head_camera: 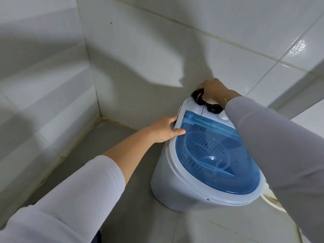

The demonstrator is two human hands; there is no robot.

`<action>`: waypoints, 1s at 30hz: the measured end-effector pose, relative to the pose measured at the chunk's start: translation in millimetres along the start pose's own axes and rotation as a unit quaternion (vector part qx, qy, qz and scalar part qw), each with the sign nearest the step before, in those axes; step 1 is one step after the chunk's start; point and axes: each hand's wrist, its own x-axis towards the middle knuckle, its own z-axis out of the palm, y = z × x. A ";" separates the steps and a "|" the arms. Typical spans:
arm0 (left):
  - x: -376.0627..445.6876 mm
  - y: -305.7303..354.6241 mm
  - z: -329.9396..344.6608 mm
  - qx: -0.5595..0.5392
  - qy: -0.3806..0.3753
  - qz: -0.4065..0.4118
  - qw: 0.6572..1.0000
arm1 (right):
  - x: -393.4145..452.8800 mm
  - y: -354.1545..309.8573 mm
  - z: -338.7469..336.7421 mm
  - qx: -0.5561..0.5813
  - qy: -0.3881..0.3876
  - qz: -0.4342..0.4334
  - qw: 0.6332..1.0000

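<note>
A small white washing machine (175,190) with a clear blue lid (219,155) stands on the tiled floor near a corner. Its lid is down, and a blue ribbed basket shows through it. My left hand (166,128) grips the machine's left rim, thumb lying on the lid's edge. At the machine's back, my right hand (212,90) holds a dark bundled cloth (213,107) that lies on the white control panel beside a round dial (223,118).
White tiled walls (140,50) meet in a corner behind the machine. A ledge (312,81) juts out at the right. A pale hose (270,199) curls on the grey floor (87,155) by the machine's right side.
</note>
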 end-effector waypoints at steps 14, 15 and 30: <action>-0.5 0.7 0.4 0.001 0.008 -0.006 1.000 | -15.5 -14.3 -0.7 -0.004 -0.042 -0.126 0.991; -0.5 1.1 0.2 0.001 0.009 -0.006 1.000 | -17.8 -14.1 -2.3 -0.001 -0.049 -0.128 0.991; -0.1 1.3 2.6 0.037 0.012 0.000 0.999 | -52.4 -0.5 -33.1 -0.032 -0.135 -0.092 0.986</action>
